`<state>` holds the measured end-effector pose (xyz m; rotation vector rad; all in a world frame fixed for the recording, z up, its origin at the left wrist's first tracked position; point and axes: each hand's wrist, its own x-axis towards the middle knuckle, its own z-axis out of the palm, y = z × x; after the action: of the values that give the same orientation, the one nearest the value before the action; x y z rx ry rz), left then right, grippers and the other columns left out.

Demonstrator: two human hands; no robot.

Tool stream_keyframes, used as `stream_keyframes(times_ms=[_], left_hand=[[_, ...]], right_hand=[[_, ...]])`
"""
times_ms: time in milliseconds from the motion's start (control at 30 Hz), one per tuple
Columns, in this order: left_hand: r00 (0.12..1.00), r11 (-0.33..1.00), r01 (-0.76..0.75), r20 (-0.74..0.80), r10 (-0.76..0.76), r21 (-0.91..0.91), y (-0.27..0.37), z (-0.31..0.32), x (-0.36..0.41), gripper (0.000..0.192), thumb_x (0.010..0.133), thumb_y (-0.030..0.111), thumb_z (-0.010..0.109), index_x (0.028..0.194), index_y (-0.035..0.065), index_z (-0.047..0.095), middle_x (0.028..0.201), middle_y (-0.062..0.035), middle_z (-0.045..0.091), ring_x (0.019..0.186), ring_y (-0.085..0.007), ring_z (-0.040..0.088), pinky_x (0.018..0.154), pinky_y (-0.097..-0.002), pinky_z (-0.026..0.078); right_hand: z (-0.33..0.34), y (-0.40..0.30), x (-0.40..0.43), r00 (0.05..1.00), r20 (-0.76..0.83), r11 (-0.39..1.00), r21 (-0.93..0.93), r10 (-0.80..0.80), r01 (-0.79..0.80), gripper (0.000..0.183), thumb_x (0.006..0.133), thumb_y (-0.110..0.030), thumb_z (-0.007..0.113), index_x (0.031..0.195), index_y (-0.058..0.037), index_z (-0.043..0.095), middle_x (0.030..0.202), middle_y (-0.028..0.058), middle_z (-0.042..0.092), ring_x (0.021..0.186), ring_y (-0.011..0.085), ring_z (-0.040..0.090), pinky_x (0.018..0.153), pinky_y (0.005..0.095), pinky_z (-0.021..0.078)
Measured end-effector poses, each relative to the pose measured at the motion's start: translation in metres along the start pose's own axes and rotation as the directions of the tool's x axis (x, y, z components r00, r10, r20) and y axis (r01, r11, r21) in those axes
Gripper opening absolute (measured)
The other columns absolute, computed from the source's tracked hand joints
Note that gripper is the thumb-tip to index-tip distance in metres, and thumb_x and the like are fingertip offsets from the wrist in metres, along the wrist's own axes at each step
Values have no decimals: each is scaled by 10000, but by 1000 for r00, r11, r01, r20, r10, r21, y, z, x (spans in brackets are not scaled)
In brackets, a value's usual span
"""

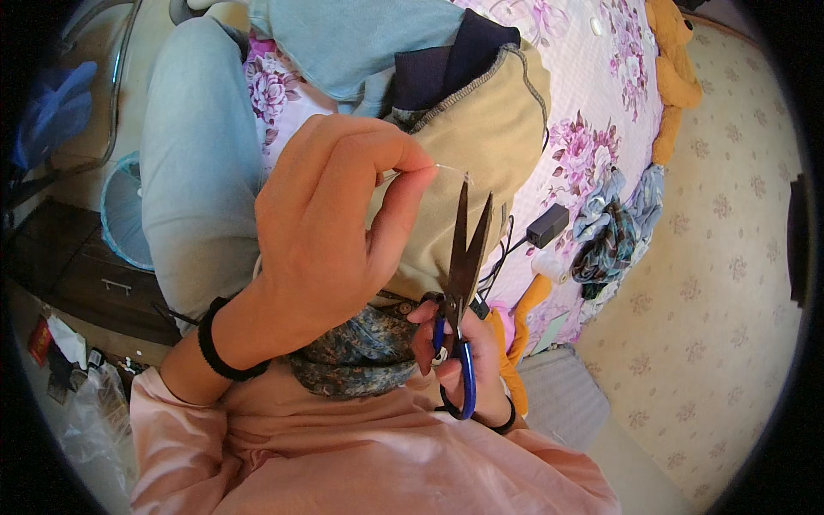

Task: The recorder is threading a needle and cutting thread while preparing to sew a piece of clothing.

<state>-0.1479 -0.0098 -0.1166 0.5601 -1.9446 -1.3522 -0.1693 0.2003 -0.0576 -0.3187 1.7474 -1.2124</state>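
My left hand [328,212] pinches a short white thread [452,169] between thumb and forefinger. The thread runs toward the blade tips of a pair of scissors [465,270], and whether it touches them I cannot tell. My right hand [479,347] grips the scissors by their blue handles, with the blades pointing away from me and parted a little. Beneath both hands lies a tan garment [489,122] with overlocked seams and a dark ribbed band [454,61]. Any needle in the left fingers is hidden.
A white thread spool [549,267] and black power adapter [548,225] lie on the floral bedspread [579,90] to the right. Crumpled clothes [608,244] and a plush toy [673,84] line the bed's wall side. At left stand a lined waste bin [125,212] and dark wooden drawers [96,283].
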Motion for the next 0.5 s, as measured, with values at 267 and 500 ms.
stream_keyframes(times_ms=[267,500], left_hand=[[990,988,-143,-5,143,64,0,1,-1,192,744,-70,693,878,25,593,851,-70,602,622,-156,491,511,-248,370],[969,964,-232,-62,241,131,-3,2,2,262,643,-61,731,853,30,603,818,-82,594,687,-256,572,576,-315,455]], right_hand=[[-4,-8,0,993,56,991,-94,102,-96,554,819,-394,732,1154,-1,533,668,13,523,562,103,481,528,241,382],[-3,-13,-2,991,81,987,-131,109,-98,537,799,-347,760,1157,-13,537,675,19,529,572,119,502,535,252,397]])
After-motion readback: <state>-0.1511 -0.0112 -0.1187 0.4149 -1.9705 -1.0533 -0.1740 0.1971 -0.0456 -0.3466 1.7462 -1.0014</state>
